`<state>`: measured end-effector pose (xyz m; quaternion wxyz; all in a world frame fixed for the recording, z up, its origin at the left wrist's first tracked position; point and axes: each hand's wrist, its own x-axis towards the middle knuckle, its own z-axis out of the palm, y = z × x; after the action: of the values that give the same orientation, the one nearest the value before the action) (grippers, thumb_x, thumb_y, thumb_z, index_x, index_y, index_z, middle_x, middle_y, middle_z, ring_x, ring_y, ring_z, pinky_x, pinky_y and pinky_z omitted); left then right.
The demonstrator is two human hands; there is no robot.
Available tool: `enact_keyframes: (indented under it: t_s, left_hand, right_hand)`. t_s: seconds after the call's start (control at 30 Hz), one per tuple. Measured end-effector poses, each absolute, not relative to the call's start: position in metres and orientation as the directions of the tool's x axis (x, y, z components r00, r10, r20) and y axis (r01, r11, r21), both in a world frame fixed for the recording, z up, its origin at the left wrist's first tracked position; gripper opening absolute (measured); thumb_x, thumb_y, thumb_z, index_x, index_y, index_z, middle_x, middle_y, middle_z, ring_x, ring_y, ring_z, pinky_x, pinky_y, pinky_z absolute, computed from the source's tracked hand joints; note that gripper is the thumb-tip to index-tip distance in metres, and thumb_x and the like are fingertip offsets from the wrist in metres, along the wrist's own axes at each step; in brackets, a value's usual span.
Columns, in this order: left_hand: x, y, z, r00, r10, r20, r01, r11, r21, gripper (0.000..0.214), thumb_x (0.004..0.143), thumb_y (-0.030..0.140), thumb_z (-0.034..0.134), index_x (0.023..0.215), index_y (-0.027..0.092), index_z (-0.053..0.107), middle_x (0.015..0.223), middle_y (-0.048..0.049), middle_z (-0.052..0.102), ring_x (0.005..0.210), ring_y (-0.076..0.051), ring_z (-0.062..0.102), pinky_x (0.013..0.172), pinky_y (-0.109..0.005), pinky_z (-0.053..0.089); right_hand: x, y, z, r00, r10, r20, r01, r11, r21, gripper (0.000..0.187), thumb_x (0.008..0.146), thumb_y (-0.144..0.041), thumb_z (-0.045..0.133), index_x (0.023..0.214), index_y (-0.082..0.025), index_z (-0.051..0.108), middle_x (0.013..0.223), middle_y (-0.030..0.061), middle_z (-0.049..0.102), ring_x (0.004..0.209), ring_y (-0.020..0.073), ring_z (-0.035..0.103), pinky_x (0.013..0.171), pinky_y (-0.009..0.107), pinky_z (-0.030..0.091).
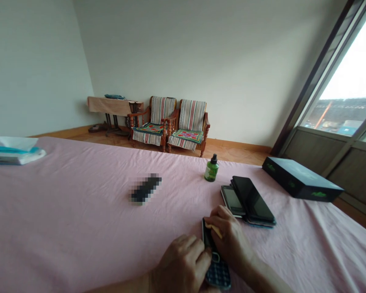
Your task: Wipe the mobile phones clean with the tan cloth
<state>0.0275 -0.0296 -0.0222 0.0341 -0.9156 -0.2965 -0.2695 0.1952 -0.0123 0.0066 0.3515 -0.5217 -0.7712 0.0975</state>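
Head cam: phones (253, 200) lie nr hands (184, 257), btl (211, 171) beyond.

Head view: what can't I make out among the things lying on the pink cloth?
All in the head view:
- Keypad phone: partly covered by the left hand and right hand.
- Yellowish piece: full shape hidden by right-hand fingers.
- Dark object: details lost to pixelation.
- Tissue pack: cut off by the left edge.

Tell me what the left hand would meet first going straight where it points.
Probably the right hand, just past the keypad phone that the left hand touches; depth is hard to judge.
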Motion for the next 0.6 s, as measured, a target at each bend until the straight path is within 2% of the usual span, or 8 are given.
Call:
enact_keyframes:
  t_s: [0.13, 0.27, 0.33, 0.43, 0.53, 0.6]
  left_hand:
    - [0.027, -0.028, -0.028, 0.652, 0.545, 0.527, 0.562, -0.814, 0.146, 0.049, 0.064, 0.063, 0.073, 0.088, 0.021, 0.063, 0.084, -0.0055, 0.067, 0.078, -0.025, 0.061, 0.072, -0.035, 0.052]
    - [0.025, -0.030, -0.017, 0.682, 0.541, 0.491, 0.522, -0.832, 0.191, 0.050, 0.064, 0.061, 0.075, 0.091, 0.021, 0.064, 0.086, -0.0048, 0.067, 0.078, -0.024, 0.062, 0.072, -0.034, 0.052]
    - [0.024, -0.035, -0.008, 0.694, 0.545, 0.471, 0.508, -0.834, 0.216, 0.047, 0.065, 0.056, 0.078, 0.092, 0.020, 0.063, 0.085, -0.0037, 0.067, 0.079, -0.023, 0.063, 0.075, -0.034, 0.053]
    - [0.025, -0.045, 0.002, 0.611, 0.642, 0.464, 0.598, -0.758, 0.261, 0.046, 0.070, 0.051, 0.077, 0.100, 0.020, 0.062, 0.096, -0.0055, 0.067, 0.093, -0.026, 0.062, 0.086, -0.038, 0.051]
    - [0.026, -0.050, 0.006, 0.580, 0.666, 0.469, 0.615, -0.735, 0.285, 0.053, 0.060, 0.049, 0.085, 0.099, 0.021, 0.063, 0.098, -0.0044, 0.068, 0.095, -0.027, 0.062, 0.087, -0.039, 0.052]
    - [0.026, -0.051, 0.007, 0.581, 0.675, 0.455, 0.615, -0.730, 0.297, 0.057, 0.053, 0.046, 0.089, 0.097, 0.021, 0.063, 0.100, -0.0039, 0.068, 0.095, -0.027, 0.062, 0.087, -0.039, 0.052]
  right_hand:
    - [0.192, -0.029, 0.013, -0.283, 0.877, 0.388, 0.773, 0.448, -0.449, 0.029, 0.073, 0.004, 0.045, 0.069, -0.018, 0.063, 0.079, 0.0053, 0.055, 0.074, 0.0182, 0.053, 0.065, 0.029, 0.044]
    - [0.192, -0.038, 0.020, -0.325, 0.894, 0.308, 0.742, 0.443, -0.503, 0.027, 0.072, 0.004, 0.049, 0.064, -0.018, 0.062, 0.075, 0.0036, 0.055, 0.070, 0.0163, 0.054, 0.059, 0.026, 0.042]
    - [0.194, -0.036, 0.020, -0.316, 0.895, 0.314, 0.719, 0.442, -0.536, 0.026, 0.074, 0.002, 0.050, 0.064, -0.019, 0.062, 0.076, 0.0034, 0.057, 0.069, 0.0156, 0.055, 0.059, 0.025, 0.042]
    - [0.196, -0.025, 0.016, -0.224, 0.893, 0.389, 0.741, 0.416, -0.528, 0.024, 0.077, 0.000, 0.049, 0.076, -0.018, 0.064, 0.079, 0.0039, 0.060, 0.071, 0.0166, 0.056, 0.062, 0.026, 0.042]
    - [0.197, -0.015, 0.012, -0.210, 0.875, 0.436, 0.762, 0.426, -0.489, 0.025, 0.081, -0.001, 0.047, 0.083, -0.019, 0.064, 0.080, 0.0036, 0.062, 0.074, 0.0175, 0.057, 0.064, 0.028, 0.041]
    - [0.198, -0.015, 0.013, -0.268, 0.862, 0.430, 0.740, 0.470, -0.480, 0.025, 0.083, -0.002, 0.046, 0.078, -0.019, 0.064, 0.078, 0.0032, 0.061, 0.075, 0.0171, 0.056, 0.066, 0.027, 0.041]
